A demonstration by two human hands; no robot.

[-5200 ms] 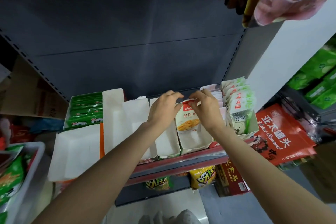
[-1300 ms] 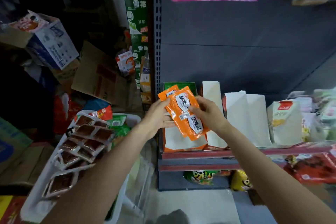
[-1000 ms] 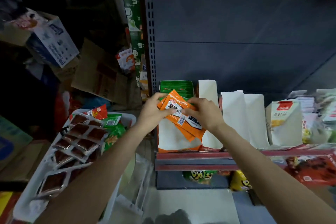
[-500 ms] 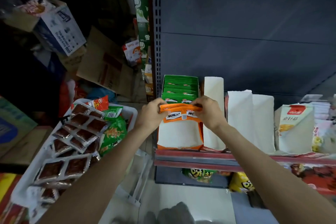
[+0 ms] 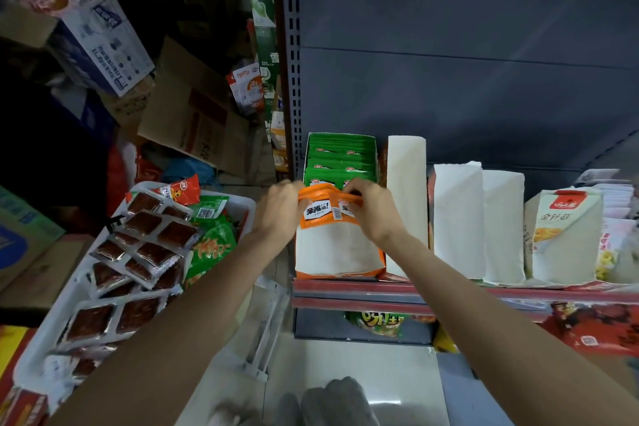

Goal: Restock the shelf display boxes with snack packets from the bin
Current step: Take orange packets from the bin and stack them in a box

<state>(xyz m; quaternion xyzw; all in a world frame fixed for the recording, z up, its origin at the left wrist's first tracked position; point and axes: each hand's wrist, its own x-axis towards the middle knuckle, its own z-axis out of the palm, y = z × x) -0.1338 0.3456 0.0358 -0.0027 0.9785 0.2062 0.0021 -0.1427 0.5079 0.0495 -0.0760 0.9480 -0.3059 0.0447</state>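
Since a sec ago the orange packets (image 5: 323,209) have dropped from mid-air into the back of the orange display box (image 5: 337,254); left hand (image 5: 280,213) & right hand (image 5: 371,209) each pinch a top corner. Best to push them down square and upright. Green packets (image 5: 340,157) sit right behind, white box (image 5: 405,204) just beside, bin (image 5: 238,209) at left w/ more stock.

Two hands: left hand (image 5: 280,209), right hand (image 5: 371,209). One bunch of orange packets (image 5: 323,206). One white bin (image 5: 242,206). Six display boxes along the shelf (image 5: 359,290) front edge: orange-edged box (image 5: 337,252), green packet box (image 5: 340,157), three empty white boxes (image 5: 406,197) (image 5: 456,218) (image 5: 503,221), one printed box (image 5: 562,235).
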